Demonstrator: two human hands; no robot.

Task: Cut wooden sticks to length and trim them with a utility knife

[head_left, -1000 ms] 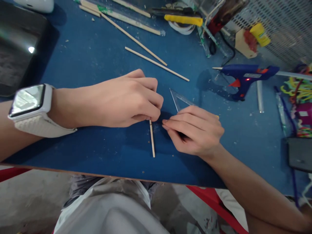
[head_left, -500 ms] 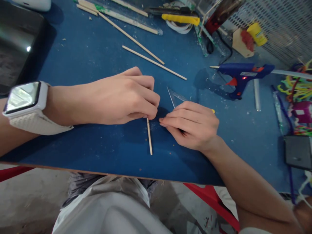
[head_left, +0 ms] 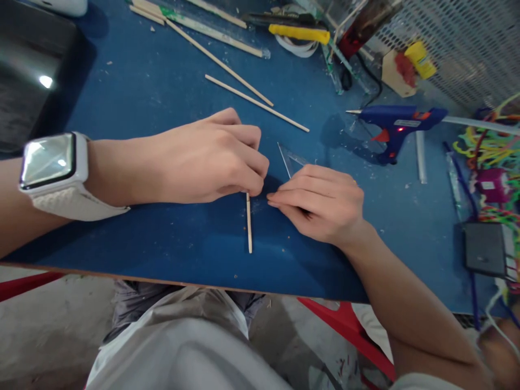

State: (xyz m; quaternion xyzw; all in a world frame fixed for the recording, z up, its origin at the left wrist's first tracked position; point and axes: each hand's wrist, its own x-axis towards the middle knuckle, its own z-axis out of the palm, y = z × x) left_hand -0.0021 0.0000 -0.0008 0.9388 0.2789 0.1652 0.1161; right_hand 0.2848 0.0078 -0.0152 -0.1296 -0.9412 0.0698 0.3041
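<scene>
My left hand (head_left: 211, 160), with a white smartwatch (head_left: 51, 170) on the wrist, is closed with its fingertips pressed on the top end of a short wooden stick (head_left: 249, 225). The stick lies on the blue table (head_left: 162, 238) and points toward me. My right hand (head_left: 320, 203) is closed just to the right of it, fingertips pinched together near the stick's upper end. What those fingers hold is hidden. A clear plastic set square (head_left: 289, 158) pokes out from under my right hand.
Two long wooden sticks (head_left: 255, 103) lie beyond my hands, more at the far edge. A blue hot glue gun (head_left: 396, 127) with a lit red light stands at right, beside coloured pipe cleaners (head_left: 493, 162). A yellow-handled tool (head_left: 300, 33) lies at the back. A dark tray (head_left: 24, 70) sits at left.
The hands and the stick keep the same pose; only the view has shifted slightly.
</scene>
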